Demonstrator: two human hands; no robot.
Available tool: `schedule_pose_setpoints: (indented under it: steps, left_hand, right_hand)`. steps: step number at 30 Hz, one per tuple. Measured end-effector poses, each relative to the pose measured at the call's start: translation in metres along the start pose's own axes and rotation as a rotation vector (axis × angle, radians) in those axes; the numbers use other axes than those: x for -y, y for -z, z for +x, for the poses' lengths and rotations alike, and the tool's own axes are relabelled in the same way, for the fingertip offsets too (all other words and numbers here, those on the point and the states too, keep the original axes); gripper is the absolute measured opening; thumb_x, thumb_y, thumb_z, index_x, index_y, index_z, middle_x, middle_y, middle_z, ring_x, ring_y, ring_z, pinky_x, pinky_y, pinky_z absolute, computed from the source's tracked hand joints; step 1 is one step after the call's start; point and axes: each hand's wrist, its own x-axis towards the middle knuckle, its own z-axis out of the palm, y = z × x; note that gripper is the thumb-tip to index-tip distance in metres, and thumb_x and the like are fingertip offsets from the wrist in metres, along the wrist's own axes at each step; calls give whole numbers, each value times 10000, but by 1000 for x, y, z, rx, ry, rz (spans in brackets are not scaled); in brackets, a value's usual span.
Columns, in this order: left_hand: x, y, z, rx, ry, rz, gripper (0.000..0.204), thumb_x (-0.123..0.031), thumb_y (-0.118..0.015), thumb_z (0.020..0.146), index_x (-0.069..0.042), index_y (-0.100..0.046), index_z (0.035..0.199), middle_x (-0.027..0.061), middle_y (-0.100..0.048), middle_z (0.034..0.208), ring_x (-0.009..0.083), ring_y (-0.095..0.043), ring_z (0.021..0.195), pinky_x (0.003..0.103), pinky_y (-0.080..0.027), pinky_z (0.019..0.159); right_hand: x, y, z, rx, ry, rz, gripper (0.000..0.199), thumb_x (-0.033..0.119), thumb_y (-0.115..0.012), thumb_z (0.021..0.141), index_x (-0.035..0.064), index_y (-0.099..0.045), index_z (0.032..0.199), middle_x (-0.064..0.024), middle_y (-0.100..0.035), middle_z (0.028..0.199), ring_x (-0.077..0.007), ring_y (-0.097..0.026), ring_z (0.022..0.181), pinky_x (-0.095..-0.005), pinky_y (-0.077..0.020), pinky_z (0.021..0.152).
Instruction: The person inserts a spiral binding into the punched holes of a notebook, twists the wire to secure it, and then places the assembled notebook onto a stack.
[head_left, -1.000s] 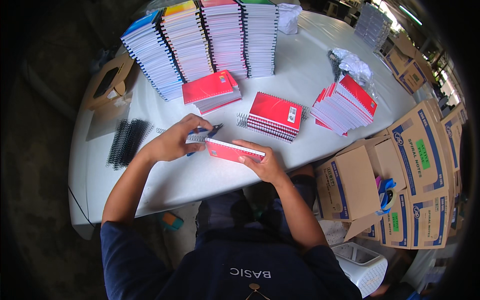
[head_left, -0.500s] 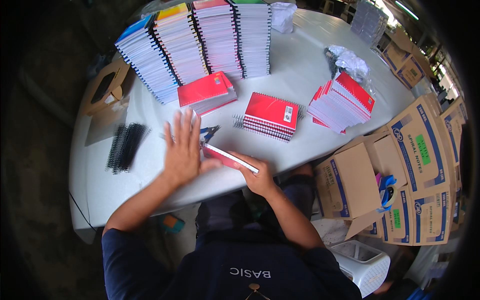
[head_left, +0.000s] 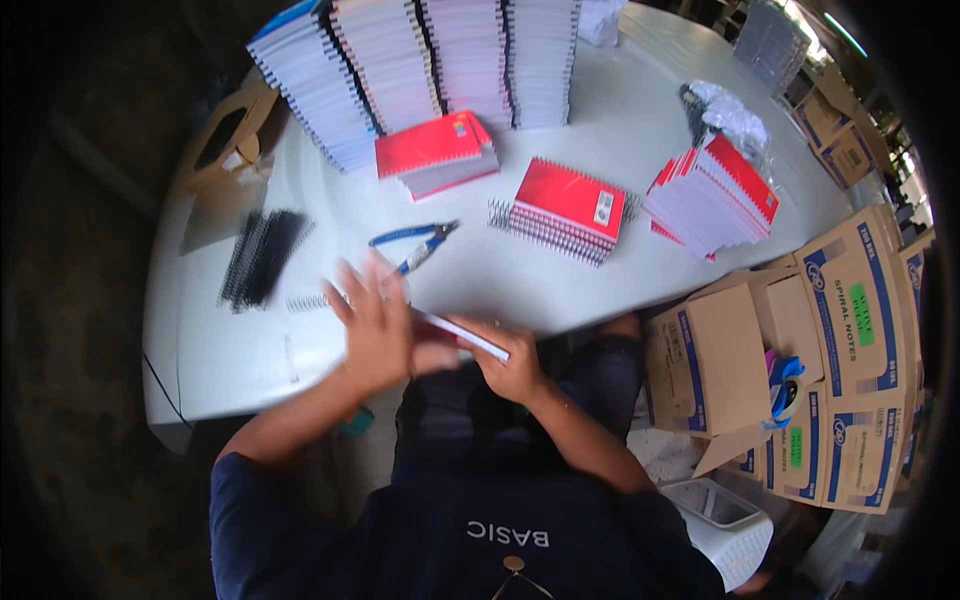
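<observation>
Red notebook (head_left: 458, 332) — gripped by right fingers (head_left: 490, 331); left fingers (head_left: 366, 302) spread near its end, contact unclear; blue-handled pliers (head_left: 437, 234) beyond

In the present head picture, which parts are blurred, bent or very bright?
In the head view, the left hand looks smeared, while the blue-handled pliers are sharper; in the same view, the white table's outline bows; in this view, a lamp glows at upper right.

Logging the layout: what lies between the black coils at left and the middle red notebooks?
Blue-handled pliers lie between them, in the head view.
</observation>
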Motion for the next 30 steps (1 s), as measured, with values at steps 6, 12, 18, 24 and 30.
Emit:
schedule_pose_setpoints:
  steps: [6, 12, 18, 24, 30]
  left_hand:
    - [42, 32, 59, 505, 198, -613, 509, -304, -702, 749, -30, -479, 1116, 132, -532, 1030, 260, -542, 944, 349, -424, 823]
    - [52, 24, 73, 920, 582, -871, 195, -159, -642, 829, -13, -539, 906, 26, -517, 808, 94, -498, 697, 229, -412, 617]
    - [67, 15, 72, 973, 627, -1029, 350, -326, -486, 927, -17, -609, 815, -13, -432, 584, 71, -388, 592, 227, -359, 579]
    - [87, 0, 69, 999, 642, -1240, 256, -282, -581, 871, -28, -611, 896, 19, -550, 702, 93, -473, 650, 233, -394, 615]
    - [58, 7, 95, 739, -64, -634, 264, -246, -675, 765, -89, -633, 972, 87, -612, 942, 272, -548, 884, 365, -346, 863]
  right_hand:
    - [-1, 21, 6, 8, -349, 234, 252, 78, -580, 860, -3, -599, 1098, -103, -653, 1005, -99, -581, 884, -244, -456, 793]
    - [-13, 51, 23, 141, -394, 271, 275, 93, -576, 856, -23, -590, 1104, -91, -649, 1001, -100, -558, 894, -245, -444, 818]
    - [-13, 50, 21, 135, -384, 303, 284, 92, -571, 856, -23, -581, 1116, -87, -639, 1019, -93, -545, 900, -245, -437, 826]
    - [-11, 44, 24, 138, -413, 314, 292, 76, -565, 858, -18, -569, 1135, -83, -635, 1030, -87, -538, 914, -234, -429, 832]
    - [-7, 42, 16, 71, -345, 166, 299, 60, -552, 864, 0, -559, 1156, -99, -632, 1070, -104, -548, 951, -244, -431, 848]
